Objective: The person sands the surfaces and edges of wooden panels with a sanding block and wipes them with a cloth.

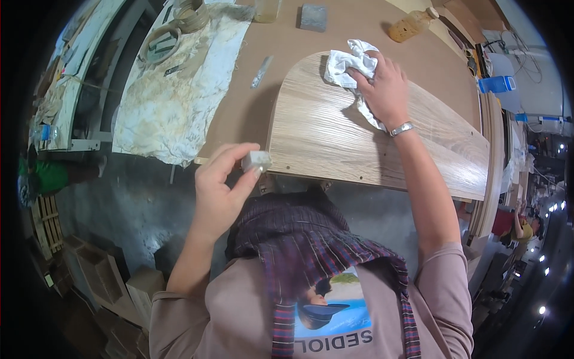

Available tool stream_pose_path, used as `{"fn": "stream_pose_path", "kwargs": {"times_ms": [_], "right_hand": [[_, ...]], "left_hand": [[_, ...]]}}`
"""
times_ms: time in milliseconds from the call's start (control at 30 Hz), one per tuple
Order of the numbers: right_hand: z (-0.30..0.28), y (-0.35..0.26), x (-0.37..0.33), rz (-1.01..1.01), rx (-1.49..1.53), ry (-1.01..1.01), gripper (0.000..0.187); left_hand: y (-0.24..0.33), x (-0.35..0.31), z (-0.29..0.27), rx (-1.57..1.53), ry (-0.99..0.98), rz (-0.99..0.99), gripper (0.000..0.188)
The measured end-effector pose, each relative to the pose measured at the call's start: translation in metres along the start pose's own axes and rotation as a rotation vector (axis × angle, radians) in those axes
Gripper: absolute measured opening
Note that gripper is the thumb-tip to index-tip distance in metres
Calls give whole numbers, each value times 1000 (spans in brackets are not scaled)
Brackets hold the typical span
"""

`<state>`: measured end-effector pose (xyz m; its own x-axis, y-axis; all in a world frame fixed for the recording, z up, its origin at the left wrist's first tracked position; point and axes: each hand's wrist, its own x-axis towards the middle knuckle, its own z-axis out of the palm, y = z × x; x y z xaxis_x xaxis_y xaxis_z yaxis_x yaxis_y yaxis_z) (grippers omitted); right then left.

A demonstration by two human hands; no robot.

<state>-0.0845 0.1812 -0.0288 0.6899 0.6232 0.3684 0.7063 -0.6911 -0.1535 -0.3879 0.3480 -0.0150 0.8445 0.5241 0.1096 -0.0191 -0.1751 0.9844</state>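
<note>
Grey floor (131, 197) spreads below a brown-topped desk (284, 36), with a person in green (51, 175) at the far left and cardboard boxes (98, 272) lower down. Next comes a stained whitish sheet (173, 116) over the desk's left end, bearing a ring-shaped roll (146, 55). Right of it, near the front edge, the left hand (218, 182) pinches a small pale grey block (257, 160) between thumb and fingers, beside the near left corner of a wood-grain board (323, 131); whether block and board touch, I cannot tell. A narrow strip (261, 72) and a larger grey block (314, 17) lie farther back on the desk. On the board, toward its far rounded edge, the right hand (384, 90) has its fingers closed around a crumpled white cloth (344, 66), one end trailing toward the wrist. Beyond lies a bottle of amber liquid (412, 25); at far right is a blue container (497, 84).
</note>
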Motion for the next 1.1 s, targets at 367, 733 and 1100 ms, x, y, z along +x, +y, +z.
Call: {"fn": "stream_pose_path", "kwargs": {"times_ms": [367, 733, 1100], "right_hand": [[-9, 21, 10, -123, 75, -156, 56], [-24, 55, 15, -266, 115, -316, 59], [-15, 58, 11, -316, 151, -247, 61]], "left_hand": [[6, -34, 37, 315, 314, 91, 30], [15, -64, 177, 616, 530, 221, 26], [38, -82, 330, 403, 374, 240, 22]]}}
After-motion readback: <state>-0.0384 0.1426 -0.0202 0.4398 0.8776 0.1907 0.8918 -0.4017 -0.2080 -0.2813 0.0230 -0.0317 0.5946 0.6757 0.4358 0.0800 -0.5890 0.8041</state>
